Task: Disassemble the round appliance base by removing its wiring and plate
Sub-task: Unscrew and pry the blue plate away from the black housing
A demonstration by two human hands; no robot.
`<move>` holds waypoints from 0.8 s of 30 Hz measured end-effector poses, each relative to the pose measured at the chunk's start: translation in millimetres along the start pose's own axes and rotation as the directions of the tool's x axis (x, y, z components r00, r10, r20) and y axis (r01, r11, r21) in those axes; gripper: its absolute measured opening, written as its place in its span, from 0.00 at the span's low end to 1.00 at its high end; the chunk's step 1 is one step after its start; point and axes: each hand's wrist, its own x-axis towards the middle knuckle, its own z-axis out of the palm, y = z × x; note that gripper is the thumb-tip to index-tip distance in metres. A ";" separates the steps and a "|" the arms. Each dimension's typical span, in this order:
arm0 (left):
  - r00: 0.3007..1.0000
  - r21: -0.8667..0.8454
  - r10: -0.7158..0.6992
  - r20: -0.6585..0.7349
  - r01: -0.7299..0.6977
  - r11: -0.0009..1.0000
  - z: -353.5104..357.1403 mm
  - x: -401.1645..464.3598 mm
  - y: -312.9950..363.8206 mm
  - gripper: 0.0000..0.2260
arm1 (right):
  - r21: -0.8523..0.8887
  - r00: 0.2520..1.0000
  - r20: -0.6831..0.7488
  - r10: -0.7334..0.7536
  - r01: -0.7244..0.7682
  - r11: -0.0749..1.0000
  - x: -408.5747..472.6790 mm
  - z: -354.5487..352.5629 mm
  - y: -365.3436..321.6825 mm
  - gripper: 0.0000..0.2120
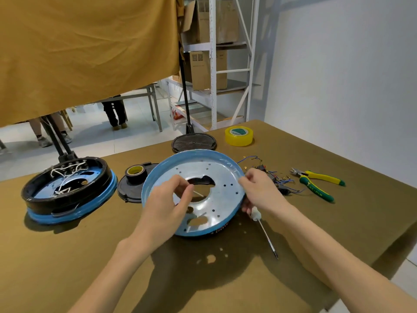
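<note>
Round metal plate (216,177), blue-rimmed with a large central hole, is being held tilted above the olive tabletop (67,256) at the centre of the frame, its lower edge just over a dark ring beneath it. The left hand (169,199) is reaching over the plate's near-left side, its grip narrow, thumb and fingertips pinching what looks like a thin white wire at the central hole. The right hand (259,190) is gripping the plate's right rim, fingers curled around the edge. A screwdriver (266,233) with a white handle is lying on the tabletop just below the right hand. At the left of the frame a second round appliance base (67,190), black with a blue band, is sitting with white wiring inside. Loose blue wires (270,175) and yellow-handled pliers (316,181) are lying to the right. A yellow tape roll (239,136) is sitting behind the plate, a black tape roll (135,173) to its left.
</note>
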 end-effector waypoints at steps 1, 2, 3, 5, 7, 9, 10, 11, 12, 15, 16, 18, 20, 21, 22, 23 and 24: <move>0.995 0.020 0.041 -0.091 -0.039 0.999 -2.3 0.8 1.5 0.08 | 0.036 0.998 -0.061 -0.014 0.017 0.999 3.1 -7.7 0.5 0.11; 0.978 0.048 0.086 -0.191 -0.079 0.996 -3.2 2.1 3.4 0.08 | 0.069 0.993 -0.120 -0.023 0.031 0.997 5.6 -15.7 1.3 0.10; 0.949 0.070 0.128 -0.289 -0.112 0.991 -2.1 3.6 5.3 0.08 | 0.105 0.983 -0.182 -0.023 0.043 0.994 7.9 -23.1 3.7 0.08; 0.918 0.050 0.139 -0.370 -0.130 0.990 7.0 6.4 7.7 0.08 | 0.197 0.953 -0.302 0.028 0.034 0.980 10.9 -37.1 12.7 0.06; 0.963 -0.022 0.046 -0.265 -0.053 0.998 24.1 7.9 9.4 0.08 | 0.321 0.923 -0.361 0.131 -0.008 0.947 10.7 -49.1 26.8 0.04; 0.993 -0.012 -0.020 -0.113 0.019 1.000 43.8 4.0 6.7 0.09 | 0.429 0.896 -0.378 0.231 -0.052 0.902 7.3 -59.3 43.3 0.05; 0.998 0.002 -0.023 -0.050 0.023 1.000 52.8 0.8 4.7 0.08 | 0.464 0.885 -0.384 0.264 -0.062 0.883 5.1 -64.3 51.7 0.06; 1.000 0.017 -0.020 0.011 0.020 1.000 60.9 -3.0 2.8 0.08 | 0.487 0.876 -0.390 0.286 -0.067 0.871 2.2 -69.5 60.1 0.07; 0.997 0.052 -0.012 0.071 0.008 0.999 67.5 -6.9 0.4 0.08 | 0.498 0.868 -0.395 0.301 -0.073 0.864 -1.7 -74.4 67.5 0.07; 0.983 0.241 0.017 0.181 -0.061 0.969 76.7 -14.1 -4.2 0.10 | 0.466 0.850 -0.409 0.333 -0.120 0.877 -16.1 -83.9 86.8 0.08; 0.984 0.296 0.021 0.180 -0.074 0.952 77.1 -15.3 -2.9 0.12 | 0.458 0.845 -0.408 0.346 -0.138 0.878 -22.3 -84.9 91.6 0.08; 0.991 0.351 0.046 0.124 -0.087 0.932 76.9 -18.1 2.3 0.16 | 0.456 0.840 -0.407 0.359 -0.153 0.877 -32.8 -84.0 97.5 0.07; 0.995 0.360 0.086 0.059 -0.102 0.927 75.6 -23.9 7.3 0.14 | 0.457 0.837 -0.410 0.363 -0.156 0.876 -42.0 -82.1 99.2 0.06; 0.993 0.360 0.114 0.027 -0.116 0.926 75.2 -28.2 8.7 0.11 | 0.462 0.837 -0.409 0.362 -0.152 0.874 -46.8 -81.2 99.1 0.06; 0.990 0.359 0.138 -0.017 -0.123 0.925 73.5 -32.1 9.1 0.08 | 0.467 0.839 -0.409 0.358 -0.145 0.872 -51.0 -80.3 97.9 0.06; 0.986 0.352 0.149 -0.067 -0.117 0.929 70.4 -34.6 8.3 0.06 | 0.469 0.843 -0.409 0.349 -0.134 0.873 -55.4 -79.4 96.3 0.06; 0.980 0.335 0.153 -0.125 -0.104 0.936 65.8 -35.0 7.1 0.04 | 0.467 0.849 -0.410 0.334 -0.119 0.876 -60.0 -79.3 93.9 0.06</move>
